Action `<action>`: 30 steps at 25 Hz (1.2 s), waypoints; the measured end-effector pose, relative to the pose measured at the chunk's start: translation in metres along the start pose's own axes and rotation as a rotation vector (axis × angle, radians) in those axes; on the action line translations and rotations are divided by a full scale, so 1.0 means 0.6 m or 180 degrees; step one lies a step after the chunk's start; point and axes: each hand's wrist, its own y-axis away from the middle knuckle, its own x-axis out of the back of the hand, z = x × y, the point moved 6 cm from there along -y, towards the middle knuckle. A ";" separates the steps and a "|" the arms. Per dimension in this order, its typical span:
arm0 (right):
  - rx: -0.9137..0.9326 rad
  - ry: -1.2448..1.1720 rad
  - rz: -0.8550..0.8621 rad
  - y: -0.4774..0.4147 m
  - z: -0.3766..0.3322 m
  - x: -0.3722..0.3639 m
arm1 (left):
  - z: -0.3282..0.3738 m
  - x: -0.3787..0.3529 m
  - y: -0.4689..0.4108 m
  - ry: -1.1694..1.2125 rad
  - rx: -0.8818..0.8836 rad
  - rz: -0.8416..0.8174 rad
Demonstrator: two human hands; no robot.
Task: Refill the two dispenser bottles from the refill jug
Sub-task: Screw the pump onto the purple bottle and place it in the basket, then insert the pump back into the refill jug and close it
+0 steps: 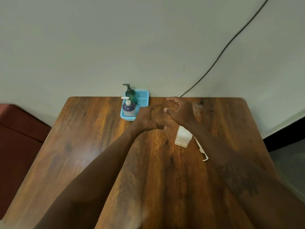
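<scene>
Two pump bottles stand in a blue basket [143, 98] at the table's far edge: a dark green bottle [130, 95] with a black pump behind, a purple and white bottle [128, 108] with a white pump in front. A white refill jug [182, 137] stands on the table, partly hidden under my right forearm. My left hand [146, 119] and my right hand [179, 109] meet above the table, just right of the basket, fingers touching each other. Neither hand holds an object; the left fingers are curled, the right ones spread.
The wooden table [92, 146] butts against a pale wall. A thin white strip [201, 150] lies beside the jug, under my right forearm. A black cable [231, 40] runs down the wall to the table's back edge. A dark red seat [18, 129] stands at the left.
</scene>
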 end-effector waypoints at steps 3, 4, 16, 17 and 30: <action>-0.0203 0.0130 0.0122 0.024 0.058 0.063 | 0.055 -0.069 -0.001 -0.0105 -0.0271 -0.0393; -0.0291 0.0153 0.0151 0.033 0.081 0.077 | 0.061 -0.092 -0.002 -0.0113 -0.0258 -0.0529; -0.1639 0.0511 -0.0627 0.184 0.318 0.038 | 0.056 -0.219 -0.024 0.0106 -0.0289 -0.0497; -0.1690 0.0632 -0.0723 0.193 0.330 0.030 | 0.053 -0.222 -0.025 0.0170 -0.0268 -0.0477; -0.1213 0.1024 -0.1116 0.215 0.349 0.023 | 0.039 -0.220 -0.019 0.0510 -0.0279 -0.0220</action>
